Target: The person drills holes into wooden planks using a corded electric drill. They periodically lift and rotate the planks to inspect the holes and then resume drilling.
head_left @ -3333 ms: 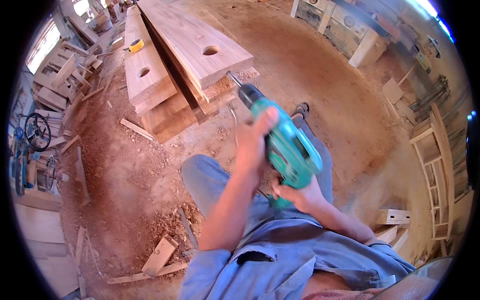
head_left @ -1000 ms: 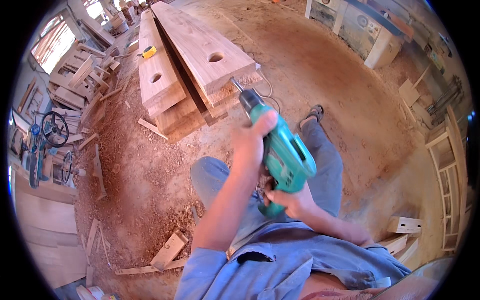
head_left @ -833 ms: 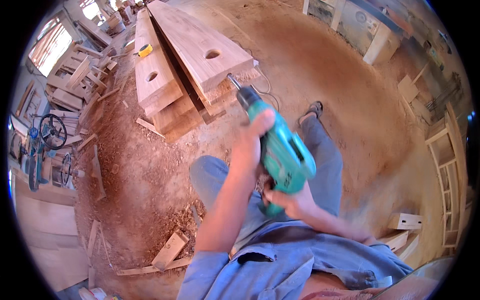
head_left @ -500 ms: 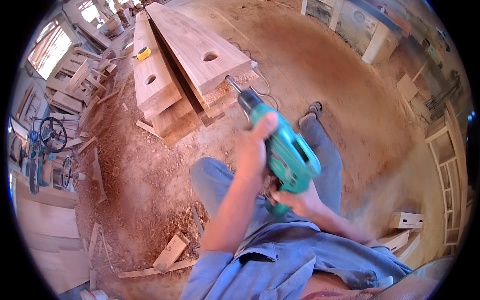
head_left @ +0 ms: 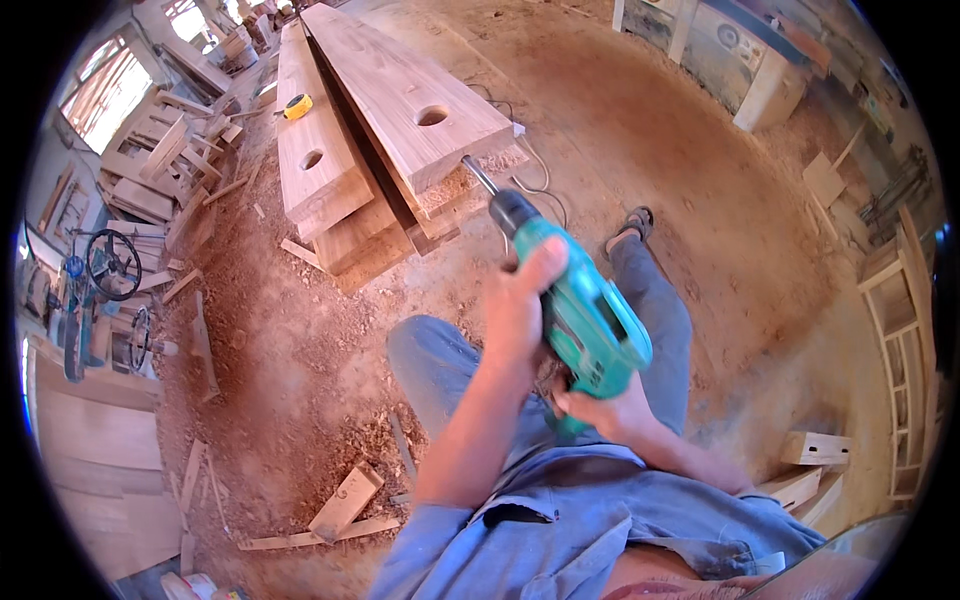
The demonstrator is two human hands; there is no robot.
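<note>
Black handwheel (head_left: 112, 266) — pale wooden frame (head_left: 902, 329)

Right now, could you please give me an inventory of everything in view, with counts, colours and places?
Top planks: two, pale brown, side by side, upper centre
Lower planks: count unclear, brown, beneath those
Power drill: one, teal and black, centre
Drill bit: one, silver, at the right top plank's end
Tape measure: one, yellow, on the left top plank
Handwheels: two, dark, far left
Offcuts: several, pale, left side
Slotted block: one, pale, lower right
Wooden frame: one, tan, right edge
Background clutter: too small to count
Left hand: one, bare, around the drill's body
Right hand: one, bare, on its handle
Legs: two, blue-grey trousers, centre
</note>
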